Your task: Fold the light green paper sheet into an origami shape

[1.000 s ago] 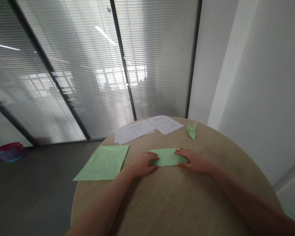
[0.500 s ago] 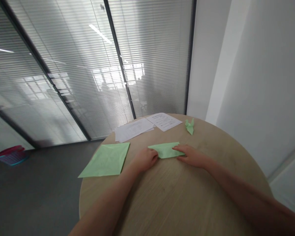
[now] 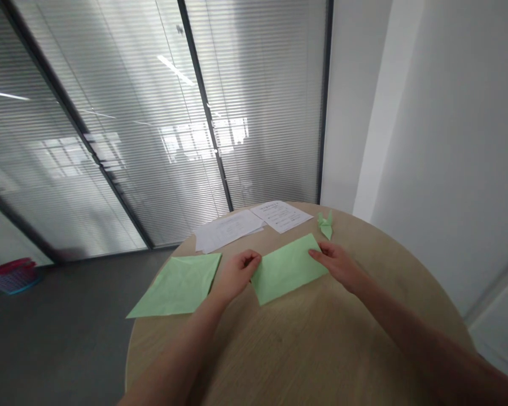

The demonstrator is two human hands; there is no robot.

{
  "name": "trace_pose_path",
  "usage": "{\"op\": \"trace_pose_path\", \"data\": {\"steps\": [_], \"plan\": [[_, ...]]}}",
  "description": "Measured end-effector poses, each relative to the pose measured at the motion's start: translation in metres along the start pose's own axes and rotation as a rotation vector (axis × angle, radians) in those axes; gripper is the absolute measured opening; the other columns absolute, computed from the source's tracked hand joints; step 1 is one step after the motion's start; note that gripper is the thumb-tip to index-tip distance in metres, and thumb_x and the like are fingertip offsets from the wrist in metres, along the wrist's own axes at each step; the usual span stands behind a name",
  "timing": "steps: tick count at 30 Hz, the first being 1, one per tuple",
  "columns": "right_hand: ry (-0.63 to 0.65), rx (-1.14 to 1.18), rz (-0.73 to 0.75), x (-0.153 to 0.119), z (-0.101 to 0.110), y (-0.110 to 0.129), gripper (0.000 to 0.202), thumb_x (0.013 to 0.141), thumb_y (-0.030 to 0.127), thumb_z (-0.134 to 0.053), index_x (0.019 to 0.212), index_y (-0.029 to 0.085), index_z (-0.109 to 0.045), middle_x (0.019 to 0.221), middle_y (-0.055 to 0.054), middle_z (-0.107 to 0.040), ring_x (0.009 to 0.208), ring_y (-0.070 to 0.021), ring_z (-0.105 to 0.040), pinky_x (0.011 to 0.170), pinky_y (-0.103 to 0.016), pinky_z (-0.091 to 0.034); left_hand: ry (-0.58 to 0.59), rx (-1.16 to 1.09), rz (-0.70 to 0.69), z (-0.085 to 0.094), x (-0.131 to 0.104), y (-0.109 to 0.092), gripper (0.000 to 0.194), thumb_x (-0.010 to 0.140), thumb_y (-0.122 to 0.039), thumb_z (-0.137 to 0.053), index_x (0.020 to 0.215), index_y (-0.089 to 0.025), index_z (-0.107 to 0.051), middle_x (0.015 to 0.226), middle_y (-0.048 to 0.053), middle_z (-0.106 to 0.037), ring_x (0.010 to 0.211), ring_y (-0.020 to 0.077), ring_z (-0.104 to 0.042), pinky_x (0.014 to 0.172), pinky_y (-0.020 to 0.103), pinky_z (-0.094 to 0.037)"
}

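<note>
Paper (image 3: 288, 269) between left grip (image 3: 236, 274) and right grip (image 3: 337, 263) (both pinching edges).

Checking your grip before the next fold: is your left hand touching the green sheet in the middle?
Touching. In the head view the left hand pinches the left edge of the green sheet.

Left hand (image 3: 236, 274) and right hand (image 3: 337, 264) pinching opposite edges of a green paper (image 3: 288, 269) on the round table (image 3: 322, 344). Beyond the right fingertips, a small folded paper figure (image 3: 325, 224); left of the left fingers, a second green sheet (image 3: 178, 285).
</note>
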State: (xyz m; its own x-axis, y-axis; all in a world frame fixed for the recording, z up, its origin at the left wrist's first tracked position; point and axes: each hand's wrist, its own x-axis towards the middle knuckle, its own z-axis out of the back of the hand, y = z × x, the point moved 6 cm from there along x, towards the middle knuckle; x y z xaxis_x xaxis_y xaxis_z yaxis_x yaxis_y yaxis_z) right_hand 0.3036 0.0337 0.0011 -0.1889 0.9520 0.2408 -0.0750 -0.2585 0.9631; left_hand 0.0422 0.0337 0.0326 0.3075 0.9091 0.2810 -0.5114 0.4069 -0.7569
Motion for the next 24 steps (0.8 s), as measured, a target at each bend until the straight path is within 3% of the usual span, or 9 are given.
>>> {"op": "trace_pose_path", "data": {"steps": [4,10,14,17,21,24], "plan": [[0.028,0.092,-0.099,-0.006,-0.01,-0.002,0.041,0.08,0.055,-0.073,0.101,0.02,-0.076,0.098,-0.008,-0.079,0.088,-0.0282,-0.073,0.084,-0.043,-0.057,0.238,-0.082,0.113,-0.022,-0.004,0.005,0.034,0.088,-0.046,-0.058,0.083,-0.015,-0.071,0.074,0.002,-0.066,0.066,0.0157,-0.057,0.061,0.026,-0.041],[0.091,0.225,-0.265,-0.015,-0.029,-0.015,0.043,0.079,0.05,-0.077,0.109,0.019,-0.075,0.101,-0.01,-0.079,0.085,-0.0264,-0.073,0.081,-0.042,-0.058,0.445,-0.326,0.309,-0.042,-0.017,0.007,0.04,0.081,-0.055,-0.07,0.084,-0.015,-0.074,0.074,0.003,-0.07,0.059,0.0135,-0.058,0.055,0.024,-0.042],[0.225,0.321,-0.337,-0.024,-0.041,-0.01,0.048,0.075,0.042,-0.083,0.116,0.019,-0.071,0.108,-0.011,-0.078,0.088,-0.0261,-0.075,0.083,-0.041,-0.059,0.559,-0.44,0.423,-0.046,-0.025,0.009,0.043,0.076,-0.056,-0.077,0.084,-0.015,-0.076,0.074,0.003,-0.072,0.056,0.0124,-0.06,0.053,0.023,-0.044],[0.29,0.297,-0.294,-0.026,-0.041,-0.002,0.05,0.072,0.038,-0.085,0.116,0.019,-0.071,0.109,-0.011,-0.078,0.091,-0.0267,-0.075,0.088,-0.043,-0.058,0.554,-0.462,0.469,-0.046,-0.027,0.011,0.042,0.074,-0.056,-0.08,0.082,-0.015,-0.076,0.071,0.004,-0.072,0.053,0.012,-0.06,0.05,0.022,-0.044],[0.299,0.041,-0.158,-0.023,-0.037,0.004,0.039,0.076,0.038,-0.081,0.109,0.019,-0.073,0.105,-0.008,-0.078,0.095,-0.0278,-0.073,0.088,-0.044,-0.059,0.493,-0.452,0.511,-0.047,-0.026,0.013,0.04,0.078,-0.056,-0.076,0.081,-0.016,-0.075,0.07,0.003,-0.072,0.053,0.0125,-0.06,0.051,0.023,-0.045],[0.274,-0.12,-0.078,-0.021,-0.036,0.005,0.034,0.082,0.035,-0.071,0.112,0.021,-0.073,0.097,-0.005,-0.077,0.085,-0.0245,-0.072,0.074,-0.037,-0.061,0.49,-0.418,0.508,-0.047,-0.025,0.014,0.038,0.08,-0.053,-0.073,0.076,-0.015,-0.073,0.067,0.003,-0.07,0.052,0.0125,-0.059,0.05,0.023,-0.043]]}}
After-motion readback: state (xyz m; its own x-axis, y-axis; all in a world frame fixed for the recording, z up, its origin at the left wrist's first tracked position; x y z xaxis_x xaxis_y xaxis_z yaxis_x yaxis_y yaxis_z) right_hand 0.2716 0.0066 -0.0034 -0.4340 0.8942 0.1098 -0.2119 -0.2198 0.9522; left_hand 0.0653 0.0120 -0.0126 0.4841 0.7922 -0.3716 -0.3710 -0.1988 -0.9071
